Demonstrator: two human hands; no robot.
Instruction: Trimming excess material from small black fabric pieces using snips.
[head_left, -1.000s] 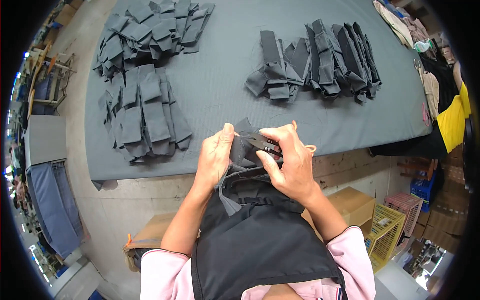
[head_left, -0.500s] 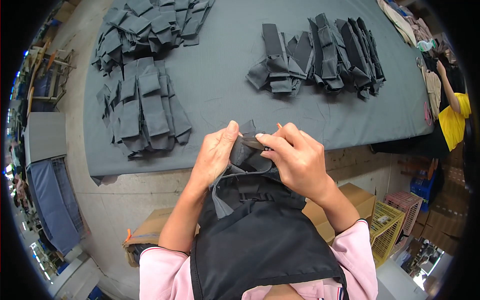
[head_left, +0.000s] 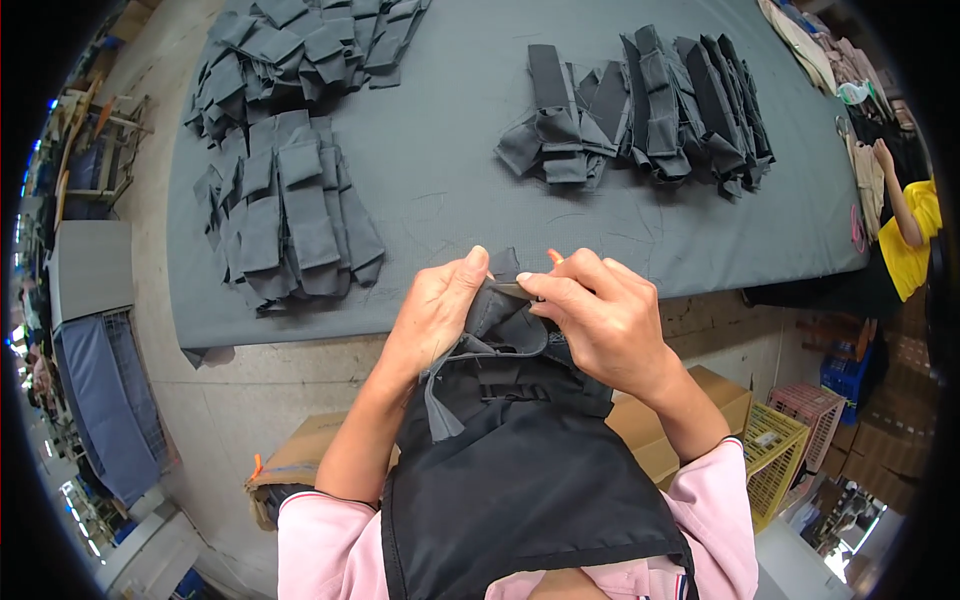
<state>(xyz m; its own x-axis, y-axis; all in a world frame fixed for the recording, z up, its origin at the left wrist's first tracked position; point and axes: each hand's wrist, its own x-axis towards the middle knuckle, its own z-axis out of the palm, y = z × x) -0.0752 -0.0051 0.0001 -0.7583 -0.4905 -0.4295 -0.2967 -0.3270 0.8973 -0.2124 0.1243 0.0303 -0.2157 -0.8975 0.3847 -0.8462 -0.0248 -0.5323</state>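
Note:
In front of my chest, my left hand (head_left: 435, 310) pinches a dark grey fabric piece (head_left: 497, 316) between thumb and fingers. A narrow tail of the cloth hangs down over my black apron (head_left: 530, 460). Closed around small thread snips (head_left: 512, 290), my right hand (head_left: 610, 320) is at the upper edge of the same piece. A metal blade shows between the two thumbs, and an orange end sticks out above the fingers. Most of the tool is hidden in my palm. Both hands are just off the table's near edge.
Grey cloth covers the large table (head_left: 440, 150). Stacks of grey fabric pieces lie at the left (head_left: 290, 210) and the far right (head_left: 650, 110). Cardboard boxes (head_left: 715, 400) and a yellow crate (head_left: 772, 455) stand below. A person in a yellow top (head_left: 905, 240) is at the right.
My right hand has shifted slightly right, and the snips' blade now lies more level across the cloth's edge. My left hand has moved a little right, still gripping the fabric.

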